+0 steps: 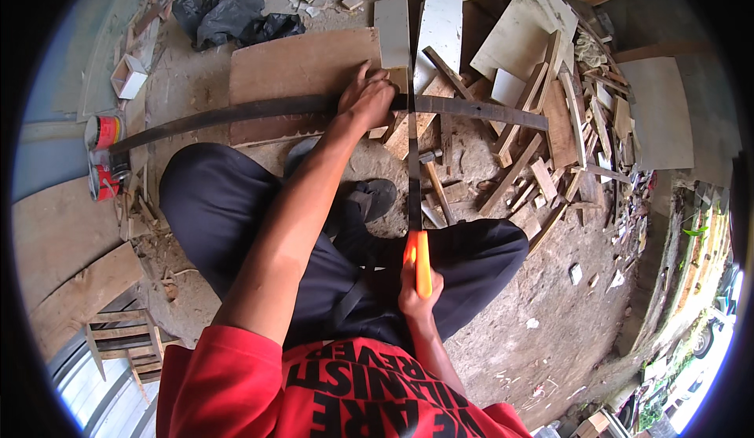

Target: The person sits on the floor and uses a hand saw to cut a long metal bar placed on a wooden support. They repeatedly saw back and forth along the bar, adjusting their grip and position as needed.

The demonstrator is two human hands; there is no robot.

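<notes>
My right hand (418, 295) is wrapped round the orange handle (422, 261) of a handsaw. The saw's dark, narrow blade (414, 179) points away from me and crosses a long dark wooden strip (236, 112). Just left of the blade, my left hand (367, 99) grips the strip from above, its fingers partly hidden. Under the strip lies a brown board (302, 61). The strip's right end (503, 114) reaches past the blade over scrap wood. Near my right knee a hammer (437, 187) rests on the ground.
Scrap wood (542, 171) is heaped on the right, with white panels (440, 30) beyond the strip. At far left stand red cans (104, 155). Black plastic (232, 18) lies at the upper left. A small slatted wooden piece (126, 336) is at the lower left.
</notes>
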